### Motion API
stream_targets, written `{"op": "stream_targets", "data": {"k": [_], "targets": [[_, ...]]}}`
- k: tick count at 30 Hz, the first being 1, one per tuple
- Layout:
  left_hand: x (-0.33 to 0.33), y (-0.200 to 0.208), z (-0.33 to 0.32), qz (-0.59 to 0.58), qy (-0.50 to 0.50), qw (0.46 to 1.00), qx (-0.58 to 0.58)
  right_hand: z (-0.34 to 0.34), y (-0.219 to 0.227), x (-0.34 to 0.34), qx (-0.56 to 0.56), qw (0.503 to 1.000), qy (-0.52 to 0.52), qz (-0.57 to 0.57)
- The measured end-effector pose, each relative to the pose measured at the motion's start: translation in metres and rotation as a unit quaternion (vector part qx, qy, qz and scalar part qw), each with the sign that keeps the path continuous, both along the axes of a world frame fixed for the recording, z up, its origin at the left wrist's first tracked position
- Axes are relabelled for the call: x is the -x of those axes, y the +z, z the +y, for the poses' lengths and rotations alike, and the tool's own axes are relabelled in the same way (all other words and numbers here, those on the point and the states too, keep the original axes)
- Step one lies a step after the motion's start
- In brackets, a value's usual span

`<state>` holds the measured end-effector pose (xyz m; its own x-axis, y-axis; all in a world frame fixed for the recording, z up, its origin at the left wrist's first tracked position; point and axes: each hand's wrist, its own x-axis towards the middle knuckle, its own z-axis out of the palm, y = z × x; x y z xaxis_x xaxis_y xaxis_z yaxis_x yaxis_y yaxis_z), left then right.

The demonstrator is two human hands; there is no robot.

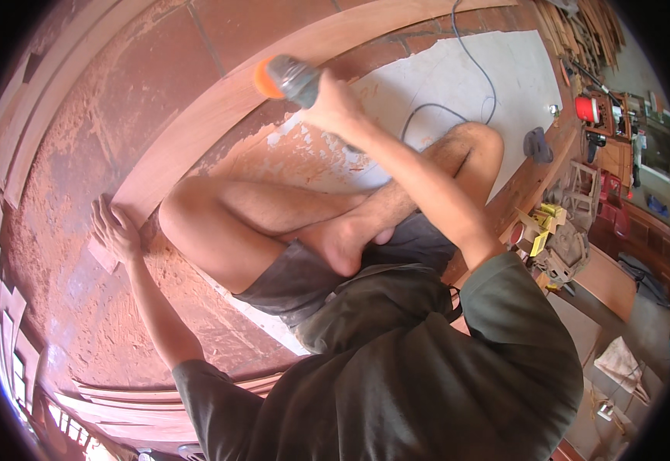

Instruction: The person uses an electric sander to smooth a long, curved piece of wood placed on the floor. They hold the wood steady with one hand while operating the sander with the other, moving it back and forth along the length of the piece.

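Note:
My right hand (333, 106) is wrapped around a grey handheld power sander (295, 80) with a round orange head. The orange end is over a long reddish wooden board (196, 127); whether it touches the wood I cannot tell. The board curves past my knees, bent by the lens. At its near left end my left hand (118, 230) lies flat on the wood with the fingers stretched out, holding nothing.
I sit cross-legged on a white sheet (515, 65), partly covered with reddish dust. A dark cord (459, 32) loops across it. Stacked boards (19, 165) line the left side. To the right are a dark sandal-like item (537, 145), yellow boxes (544, 224) and a red container (586, 109).

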<state>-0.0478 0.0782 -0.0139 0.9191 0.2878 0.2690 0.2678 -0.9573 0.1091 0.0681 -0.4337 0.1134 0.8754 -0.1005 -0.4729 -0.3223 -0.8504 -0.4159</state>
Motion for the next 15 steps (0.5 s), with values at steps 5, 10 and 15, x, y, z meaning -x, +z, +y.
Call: {"op": "stream_targets", "data": {"k": [5, 10, 15], "targets": [[-0.003, 0.004, -0.008, 0.000, -0.001, 1.000, 0.011, -0.104, 0.000, -0.027, 0.045, 0.994, -0.097, -0.028], [-0.005, -0.006, -0.002, -0.012, -0.012, 1.000, 0.007, -0.139, -0.006, -0.047, 0.112, 0.984, -0.122, -0.060], [-0.002, -0.005, 0.002, -0.004, -0.021, 1.000, 0.000, -0.072, -0.007, -0.024, 0.049, 0.993, -0.100, -0.044]]}}
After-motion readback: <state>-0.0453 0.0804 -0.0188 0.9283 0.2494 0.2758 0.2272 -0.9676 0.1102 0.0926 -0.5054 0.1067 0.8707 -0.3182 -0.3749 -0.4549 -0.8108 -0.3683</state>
